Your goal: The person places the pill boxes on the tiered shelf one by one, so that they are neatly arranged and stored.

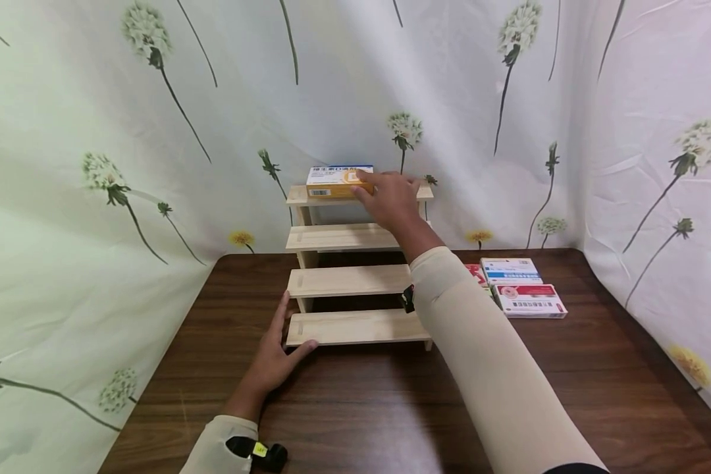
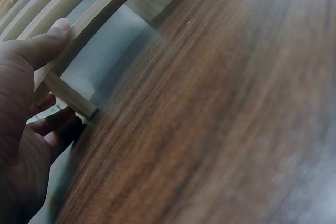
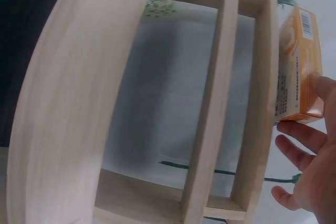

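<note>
A four-tier wooden step rack (image 1: 349,280) stands on the table. An orange and white medicine box (image 1: 332,183) lies on its top tier, toward the left end. My right hand (image 1: 391,201) pinches that box at its right end, thumb on the orange front and index finger on top. The right wrist view shows the thumb on the orange side (image 3: 310,51), with the other fingers spread near the end. At the rack's lower left corner, my left hand (image 1: 275,359) grips the bottom tier, its thumb on the board and its fingers around the end.
Right of the rack, several medicine boxes lie flat on the brown wooden table (image 1: 355,408), including a blue and white box (image 1: 511,270) and a red and white box (image 1: 530,301). My right forearm partly covers others. A dandelion-print cloth (image 1: 343,79) hangs behind and at both sides.
</note>
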Available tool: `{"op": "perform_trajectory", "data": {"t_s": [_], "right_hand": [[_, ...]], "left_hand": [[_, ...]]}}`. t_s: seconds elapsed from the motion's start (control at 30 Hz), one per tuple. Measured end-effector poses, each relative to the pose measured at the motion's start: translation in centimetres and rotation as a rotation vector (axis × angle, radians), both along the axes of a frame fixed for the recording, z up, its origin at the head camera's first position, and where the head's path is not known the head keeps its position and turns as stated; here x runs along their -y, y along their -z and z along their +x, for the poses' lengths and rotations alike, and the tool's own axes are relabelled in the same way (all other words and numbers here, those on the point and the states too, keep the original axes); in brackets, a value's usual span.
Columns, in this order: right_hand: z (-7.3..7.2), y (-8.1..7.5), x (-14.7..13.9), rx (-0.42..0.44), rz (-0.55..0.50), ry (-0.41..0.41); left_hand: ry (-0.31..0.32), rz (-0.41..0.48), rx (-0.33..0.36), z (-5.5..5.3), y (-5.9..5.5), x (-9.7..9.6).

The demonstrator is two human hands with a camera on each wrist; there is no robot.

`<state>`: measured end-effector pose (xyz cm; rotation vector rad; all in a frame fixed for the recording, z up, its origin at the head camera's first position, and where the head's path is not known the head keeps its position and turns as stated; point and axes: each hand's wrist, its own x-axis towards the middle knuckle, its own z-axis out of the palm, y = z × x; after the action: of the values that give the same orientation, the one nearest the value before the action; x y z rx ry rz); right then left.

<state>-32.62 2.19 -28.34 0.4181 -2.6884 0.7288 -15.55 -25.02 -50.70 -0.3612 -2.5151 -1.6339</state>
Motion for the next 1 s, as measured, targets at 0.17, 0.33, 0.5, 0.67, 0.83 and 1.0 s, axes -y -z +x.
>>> {"op": "perform_trajectory", "data": {"t_s": [0.17, 0.33, 0.5, 0.67, 0.83, 1.0], "right_hand": [[-0.3, 0.5, 0.4, -0.033, 0.019, -0.012], [-0.6, 0.9, 0.6, -0.054, 0.037, -0.021], [-0.7, 1.0, 1.0, -0.050, 0.051, -0.037], [-0.6, 1.0, 1.2, -0.009, 0.059, -0.043], [-0.6, 0.9, 1.2, -0.005, 0.079, -0.039], [-0.6, 0.9, 1.2, -0.008, 0.096, -0.030]], "left_hand": [[-0.003, -0.002, 0.005, 0.0, -0.1, -0.1], [-0.002, -0.006, 0.003, 0.0, 0.0, -0.1], [0.005, 0.011, 0.000, 0.0, 0.0, -0.2], [0.008, 0.018, -0.006, 0.1, -0.1, -0.2], [0.008, 0.021, -0.010, 0.1, -0.2, -0.1], [0.007, 0.007, -0.003, 0.1, -0.2, -0.1]]}}
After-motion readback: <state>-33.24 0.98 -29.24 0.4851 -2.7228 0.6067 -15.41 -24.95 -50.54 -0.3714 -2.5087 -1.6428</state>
